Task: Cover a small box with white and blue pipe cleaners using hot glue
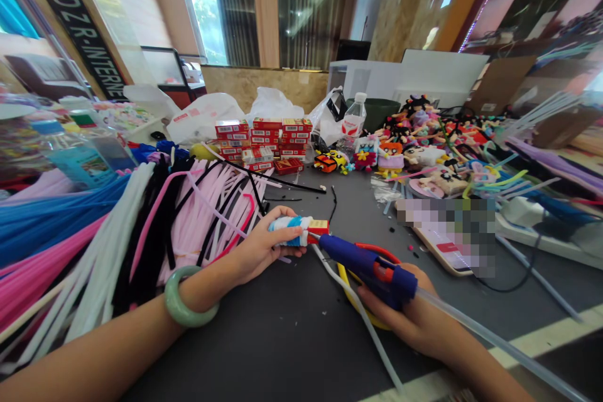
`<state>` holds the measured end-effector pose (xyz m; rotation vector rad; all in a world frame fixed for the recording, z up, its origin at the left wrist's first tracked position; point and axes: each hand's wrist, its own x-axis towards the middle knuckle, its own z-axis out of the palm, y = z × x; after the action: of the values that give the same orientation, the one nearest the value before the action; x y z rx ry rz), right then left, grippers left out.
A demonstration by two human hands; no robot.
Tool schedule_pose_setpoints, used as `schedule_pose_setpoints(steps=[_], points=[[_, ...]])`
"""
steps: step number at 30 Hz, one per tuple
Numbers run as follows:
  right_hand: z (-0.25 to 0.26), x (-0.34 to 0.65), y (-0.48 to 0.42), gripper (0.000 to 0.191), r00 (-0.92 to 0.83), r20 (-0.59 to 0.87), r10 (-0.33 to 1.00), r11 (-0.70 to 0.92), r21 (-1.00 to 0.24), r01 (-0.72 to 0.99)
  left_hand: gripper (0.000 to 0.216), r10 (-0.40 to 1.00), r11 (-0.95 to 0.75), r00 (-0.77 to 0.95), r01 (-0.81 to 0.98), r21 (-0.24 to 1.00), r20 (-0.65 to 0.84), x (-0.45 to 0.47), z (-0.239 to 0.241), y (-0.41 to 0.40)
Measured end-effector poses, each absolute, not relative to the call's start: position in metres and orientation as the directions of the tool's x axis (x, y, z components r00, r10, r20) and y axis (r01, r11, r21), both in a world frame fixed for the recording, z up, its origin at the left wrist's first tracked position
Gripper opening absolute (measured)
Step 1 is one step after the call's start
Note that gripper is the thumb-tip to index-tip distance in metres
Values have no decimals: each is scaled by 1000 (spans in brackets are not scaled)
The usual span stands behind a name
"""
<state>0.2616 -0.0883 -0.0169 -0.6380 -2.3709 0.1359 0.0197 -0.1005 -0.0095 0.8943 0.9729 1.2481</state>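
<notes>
My left hand (264, 240), with a green bangle (188, 298) on its wrist, is closed around a small red box (319, 228) partly wrapped in white and blue pipe cleaner (288, 223). In my right hand (414, 314) is a blue hot glue gun (362, 264), gripped by its handle. Its nozzle points left and meets or nearly meets the wrapped edge of the box. A long clear glue stick (499, 345) sticks out behind the gun. From the box a white pipe cleaner (362, 314) trails down over the dark table (264, 339).
Bundles of coloured pipe cleaners (127, 220) fill the left side. Stacked red boxes (266, 141), a plastic bottle (354, 116) and finished pipe-cleaner dolls (391, 157) stand at the back. A phone (438, 239) lies to the right, near a power strip (546, 235).
</notes>
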Motion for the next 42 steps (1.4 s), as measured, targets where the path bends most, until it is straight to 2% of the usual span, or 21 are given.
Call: schedule_pose_setpoints(steps=[12, 19, 38, 42], points=[[-14, 261, -89, 29, -676, 487, 553, 833, -344, 434, 41, 995, 100, 60, -339, 936, -85, 18, -12, -100], [-17, 261, -88, 31, -679, 441, 587, 807, -377, 454, 48, 993, 113, 56, -355, 928, -100, 18, -11, -99], [-19, 261, -89, 27, -667, 480, 571, 819, -385, 425, 43, 995, 103, 42, -337, 936, -94, 17, -11, -100], [-18, 260, -90, 25, -657, 529, 537, 844, -343, 413, 42, 995, 98, 43, -336, 937, -89, 18, -11, -101]])
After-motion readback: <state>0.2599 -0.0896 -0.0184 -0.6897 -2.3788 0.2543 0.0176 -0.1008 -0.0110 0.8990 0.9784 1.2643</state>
